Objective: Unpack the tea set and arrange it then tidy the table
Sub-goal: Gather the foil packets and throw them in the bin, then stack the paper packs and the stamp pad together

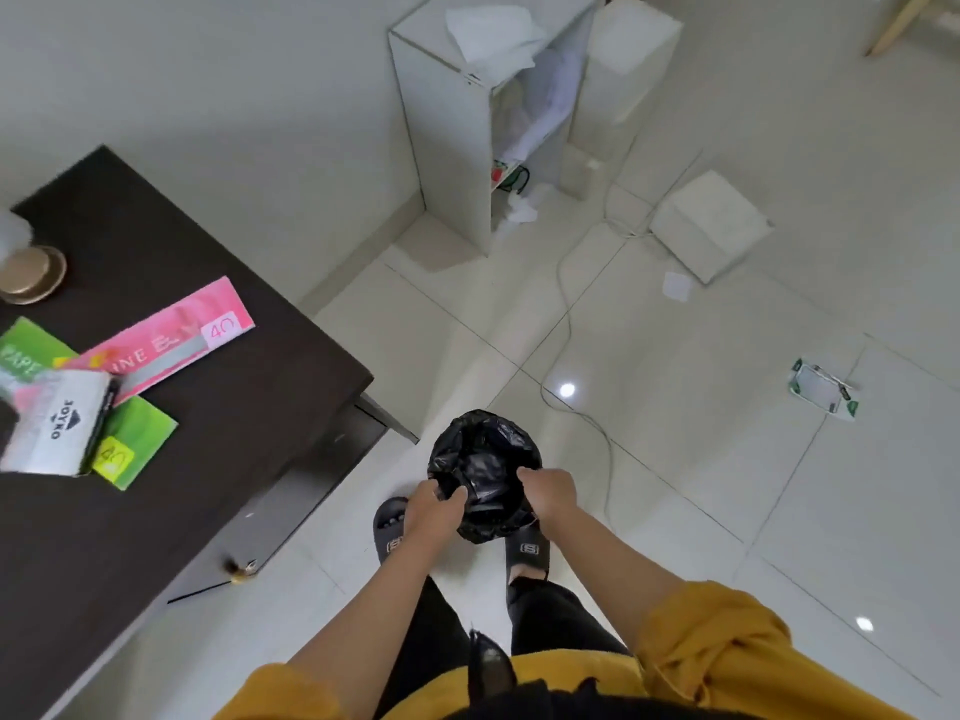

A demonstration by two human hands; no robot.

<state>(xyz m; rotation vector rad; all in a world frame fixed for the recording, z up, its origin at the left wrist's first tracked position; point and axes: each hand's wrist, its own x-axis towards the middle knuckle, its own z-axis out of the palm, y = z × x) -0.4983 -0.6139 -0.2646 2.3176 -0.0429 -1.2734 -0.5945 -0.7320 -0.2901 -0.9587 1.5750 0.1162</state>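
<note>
I stand on a white tiled floor beside a dark table (218,407). A black plastic trash bag (480,459) hangs open in front of my feet. My left hand (434,511) grips its near left rim and my right hand (550,493) grips its near right rim, holding the mouth apart. Inside the bag I see only dark crumpled plastic. On the table lie a pink flat pack (166,340), a green pack (135,444), a white box marked JOYKO (62,426) and a round gold lid (31,275). No tea set piece is recognisable.
A white open cabinet (447,132) with crumpled paper stands against the wall. A white box (709,226) and a cable (563,324) lie on the floor beyond the bag. A small wrapper (823,389) lies at the right. The table's drawer (280,506) is slightly open.
</note>
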